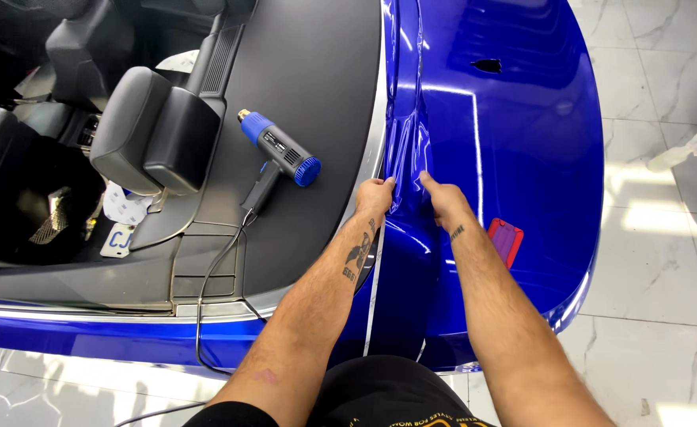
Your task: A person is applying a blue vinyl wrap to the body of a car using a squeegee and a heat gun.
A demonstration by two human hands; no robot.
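I look down on the rear of a car covered in glossy blue wrap film (515, 134). My left hand (375, 198) pinches the film's edge beside the silver panel gap, where the film puckers and wrinkles. My right hand (443, 199) presses fingertips onto the film just right of that fold, a few centimetres from the left hand. A red squeegee (506, 239) lies on the blue surface right of my right forearm. A blue and black heat gun (280, 154) rests on the matte black deck (317, 71) left of my hands, its cord (206, 308) trailing down over the car's side.
Black seats and a headrest (155, 130) fill the open cabin at left. A small dark hole (487, 66) shows in the film further up. White marble floor tiles surround the car, with a crumpled clear scrap (685, 152) lying on them at right.
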